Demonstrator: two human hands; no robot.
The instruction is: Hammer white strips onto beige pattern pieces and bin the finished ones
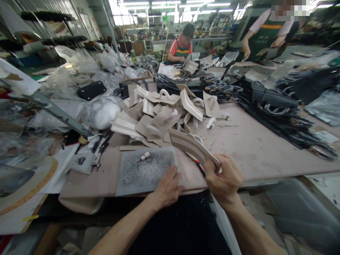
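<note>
My right hand [223,176] is closed round the near end of a beige flat piece [190,144], a stiff panel with pale stripes, and holds it tilted above the table edge. A red and black tool tip [199,167] shows just under that hand. My left hand [168,185] lies flat, fingers spread, on the near edge of a grey scuffed cutting mat [145,170]. A small white cylinder [145,156] rests on the mat's far side. Behind the mat lies a heap of similar beige pieces [164,113].
Black bags and straps [278,106] are stacked at the right and back of the beige table [260,148]. Clear plastic bags [101,109] and small tools [99,148] crowd the left. Two people in green aprons work at the far end. A grey bin [297,212] stands lower right.
</note>
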